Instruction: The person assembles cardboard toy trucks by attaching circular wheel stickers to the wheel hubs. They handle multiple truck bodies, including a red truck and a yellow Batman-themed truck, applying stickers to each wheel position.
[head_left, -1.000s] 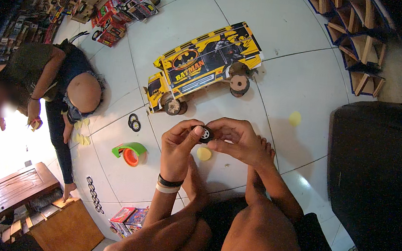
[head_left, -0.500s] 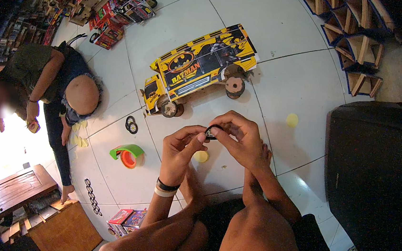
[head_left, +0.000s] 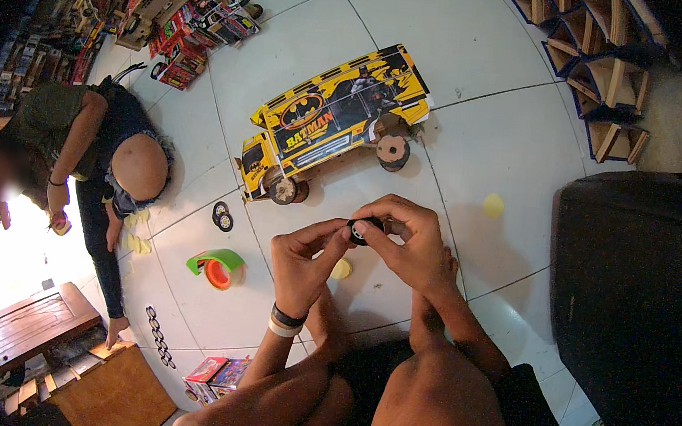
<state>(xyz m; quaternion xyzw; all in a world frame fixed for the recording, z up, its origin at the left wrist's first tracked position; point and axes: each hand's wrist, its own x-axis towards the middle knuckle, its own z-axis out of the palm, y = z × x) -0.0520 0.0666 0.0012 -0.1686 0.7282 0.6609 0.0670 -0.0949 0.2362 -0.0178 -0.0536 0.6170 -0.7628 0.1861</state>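
Both hands are together at the middle of the view, pinched on one small black wheel (head_left: 356,234) with a pale centre. The left hand (head_left: 302,262) grips its left edge between thumb and fingertips; the right hand (head_left: 413,242) has its thumb over the face and its fingers along the far rim. The wheel is held in the air above the tiled floor (head_left: 518,139). Two bands (head_left: 288,319), one black and one white, circle the left wrist.

Beyond the hands, the truck (head_left: 337,119) is on the floor, its yellow and black side facing the camera and its near wheels showing bare brown faces. Just beside the hands in view is a yellow disc (head_left: 342,269); another lies well to the right. Off to the left are two wheels (head_left: 225,222), overlapping, and a green and orange tape dispenser (head_left: 219,267). Nearer the lower left, a row of black rings (head_left: 158,337) lies near a printed box (head_left: 217,373). A co-worker (head_left: 49,118) sits at far left, and wooden frames (head_left: 617,81) stand at upper right.
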